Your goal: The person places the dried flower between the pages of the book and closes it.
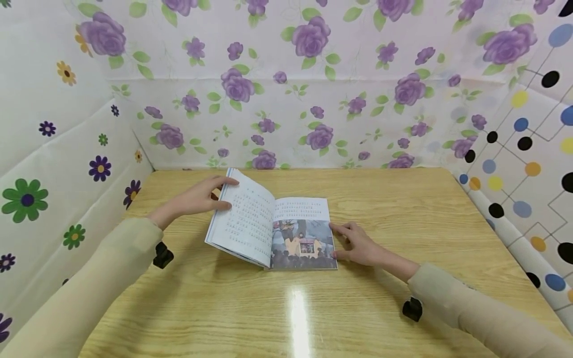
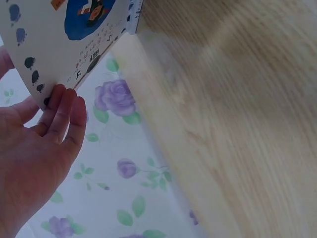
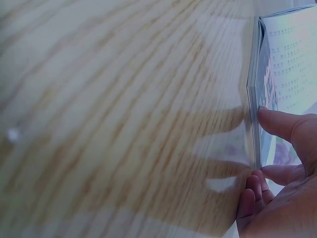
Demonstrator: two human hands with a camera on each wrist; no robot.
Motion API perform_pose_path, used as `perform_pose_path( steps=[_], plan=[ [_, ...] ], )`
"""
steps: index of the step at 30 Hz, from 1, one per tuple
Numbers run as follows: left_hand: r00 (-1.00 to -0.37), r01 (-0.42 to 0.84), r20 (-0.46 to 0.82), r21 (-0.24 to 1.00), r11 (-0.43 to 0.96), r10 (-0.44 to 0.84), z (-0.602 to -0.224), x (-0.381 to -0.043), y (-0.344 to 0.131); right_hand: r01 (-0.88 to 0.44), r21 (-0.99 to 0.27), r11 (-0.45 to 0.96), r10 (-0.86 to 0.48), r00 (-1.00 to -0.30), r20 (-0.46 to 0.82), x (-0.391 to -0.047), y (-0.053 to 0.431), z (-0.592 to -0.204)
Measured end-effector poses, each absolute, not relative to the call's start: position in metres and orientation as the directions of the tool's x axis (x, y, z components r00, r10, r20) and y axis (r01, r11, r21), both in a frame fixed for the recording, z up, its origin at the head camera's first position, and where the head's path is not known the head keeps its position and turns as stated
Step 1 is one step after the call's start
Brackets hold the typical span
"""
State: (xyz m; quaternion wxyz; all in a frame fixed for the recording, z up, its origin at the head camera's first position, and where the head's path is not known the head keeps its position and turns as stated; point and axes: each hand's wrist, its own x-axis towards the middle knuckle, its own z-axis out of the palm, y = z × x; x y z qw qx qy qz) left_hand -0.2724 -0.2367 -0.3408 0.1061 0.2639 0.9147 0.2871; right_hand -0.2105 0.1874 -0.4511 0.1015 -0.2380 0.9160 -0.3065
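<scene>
An open picture book (image 1: pixel 301 243) rests on the wooden table, its right half flat and its left half raised at a slant. My left hand (image 1: pixel 203 196) grips the raised half by its outer edge. Thumb and forefinger lie on the text page, while the left wrist view shows the other fingers of the left hand (image 2: pixel 44 144) against the white back cover (image 2: pixel 54 49). At the flat half's outer edge is my right hand (image 1: pixel 358 244), its thumb and forefinger touching the page margin. In the right wrist view, the right hand's (image 3: pixel 285 188) remaining fingers bend beside the book's edge.
The wooden table (image 1: pixel 403 209) stretches around the book, with a bright glare streak in front. Behind it hangs a purple-flowered cloth (image 1: pixel 277 114). Patterned cloths flank the table: flowers on the left cloth (image 1: pixel 76 174), coloured dots on the right cloth (image 1: pixel 515 164).
</scene>
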Motion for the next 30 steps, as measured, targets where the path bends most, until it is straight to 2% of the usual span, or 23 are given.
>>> perform_pose_path(
  steps=[7,19,30],
  plan=[
    [-0.795,0.48,-0.01,0.599,0.64,0.606,-0.325,-0.279,-0.22,-0.382,-0.621,0.684,-0.506,-0.862,-0.026,-0.21,0.188,-0.452],
    [-0.757,0.518,-0.031,0.58,0.629,0.652,-0.309,-0.293,-0.187,-0.39,-0.64,0.662,-0.522,-0.853,-0.019,-0.208,0.188,-0.454],
    [-0.656,0.72,0.147,0.414,0.556,0.74,-0.311,-0.317,-0.152,-0.39,-0.639,0.663,-0.523,-0.852,-0.023,-0.211,0.192,-0.456]
  ],
)
